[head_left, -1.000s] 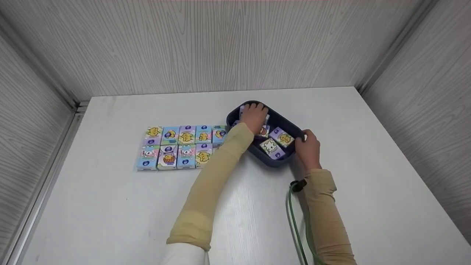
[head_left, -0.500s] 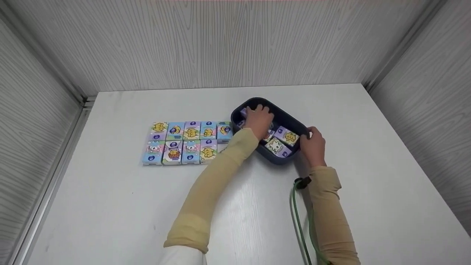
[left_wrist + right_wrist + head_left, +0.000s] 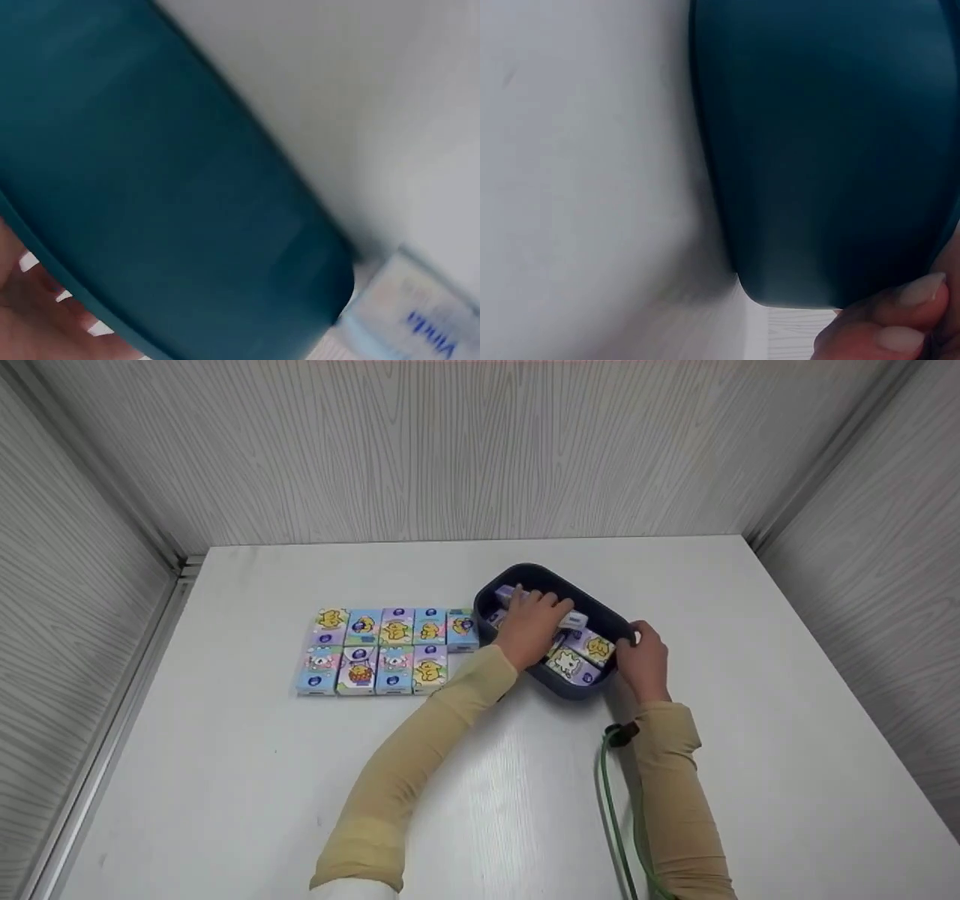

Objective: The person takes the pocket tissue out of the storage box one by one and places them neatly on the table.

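Left forearm (image 3: pixel 397 780) slants across the table (image 3: pixel 495 802) — left hand (image 3: pixel 531 631) dips palm-down into the dark blue bin (image 3: pixel 576 690), fingers hooked on a small pack (image 3: pixel 574 620). Right hand (image 3: pixel 646 664) pinches the rim — printed Vinda packs (image 3: pixel 394 666) sit in two rows beside it.

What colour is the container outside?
The container is dark teal-blue outside, clearest in the left wrist view.

Dark blue bin (image 3: pixel 551 681), rounded, open-topped, upright, angled on desk (image 3: pixel 495 795); right hand (image 3: pixel 645 661) holds right end. Inside, loose packets (image 3: pixel 571 666), purple-white, cartoon-printed, at odd angles; one raised packet (image 3: pixel 574 619) pinched by left hand (image 3: pixel 529 627). Left of bin, paired rows of packets (image 3: pixel 396 628) lie flat, side by side.
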The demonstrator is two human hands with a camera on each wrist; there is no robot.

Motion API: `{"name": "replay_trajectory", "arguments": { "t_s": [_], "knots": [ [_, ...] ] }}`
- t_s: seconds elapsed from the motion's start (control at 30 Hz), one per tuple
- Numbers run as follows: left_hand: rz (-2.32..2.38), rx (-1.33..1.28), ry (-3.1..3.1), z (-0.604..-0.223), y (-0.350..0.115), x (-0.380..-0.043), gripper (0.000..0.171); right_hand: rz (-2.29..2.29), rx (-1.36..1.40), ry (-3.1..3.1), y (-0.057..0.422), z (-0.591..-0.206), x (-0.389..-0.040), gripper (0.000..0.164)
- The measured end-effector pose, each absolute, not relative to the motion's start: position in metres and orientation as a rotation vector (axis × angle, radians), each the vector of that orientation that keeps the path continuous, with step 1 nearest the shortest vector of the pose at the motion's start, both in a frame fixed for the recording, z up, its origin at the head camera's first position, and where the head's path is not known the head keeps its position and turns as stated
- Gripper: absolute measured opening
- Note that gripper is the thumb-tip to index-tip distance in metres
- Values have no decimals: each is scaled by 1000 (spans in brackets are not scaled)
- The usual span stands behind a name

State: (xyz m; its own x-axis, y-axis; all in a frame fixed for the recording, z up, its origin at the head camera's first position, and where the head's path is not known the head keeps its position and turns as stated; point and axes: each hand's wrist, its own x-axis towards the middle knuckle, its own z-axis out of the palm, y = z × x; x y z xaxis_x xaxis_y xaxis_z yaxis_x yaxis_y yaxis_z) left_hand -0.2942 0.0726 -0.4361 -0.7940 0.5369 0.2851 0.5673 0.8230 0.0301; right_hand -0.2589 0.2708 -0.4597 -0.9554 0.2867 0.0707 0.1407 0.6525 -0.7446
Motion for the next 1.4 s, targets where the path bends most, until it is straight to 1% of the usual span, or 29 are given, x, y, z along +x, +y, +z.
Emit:
{"name": "replay_trajectory", "arguments": {
  "t_s": [0.1, 0.23, 0.37, 0.53, 0.63, 0.67, 0.77, 0.87, 0.93, 1.0, 1.1, 1.27, 1.4],
  "knots": [
    [-298, -876, -2583, -436, 67, -277, 34, 1194, -367, -2703, 270, -460, -259, 34],
    [-550, -946, -2369, -433, 51, -246, 30, 1196, -360, -2703, 268, -458, -259, 33],
    [-719, -978, -2320, -433, 29, -214, 33, 1196, -344, -2704, 267, -455, -259, 34],
    [-658, -934, -2505, -442, 2, -187, 37, 1202, -343, -2718, 272, -450, -261, 36],
    [-567, -929, -2599, -447, -8, -179, 36, 1194, -354, -2718, 278, -447, -261, 36],
    [-530, -929, -2631, -448, -10, -177, 38, 1191, -358, -2719, 280, -447, -260, 36],
    [-396, -951, -2745, -452, -16, -168, 54, 1189, -370, -2720, 285, -446, -259, 37],
    [-192, -1001, -2825, -456, -18, -159, 63, 1196, -368, -2725, 285, -446, -258, 38],
    [-36, -1035, -2828, -458, -19, -153, 58, 1199, -359, -2730, 284, -447, -257, 38],
    [134, -1059, -2793, -461, -18, -148, 48, 1200, -353, -2735, 282, -448, -257, 39],
    [320, -1046, -2750, -463, -15, -145, 40, 1200, -347, -2727, 279, -449, -256, 38],
    [443, -936, -2782, -465, -12, -154, 36, 1226, -351, -2718, 274, -452, -256, 37],
    [441, -818, -2823, -466, -14, -166, 33, 1237, -360, -2737, 271, -454, -255, 38]
  ]
}}
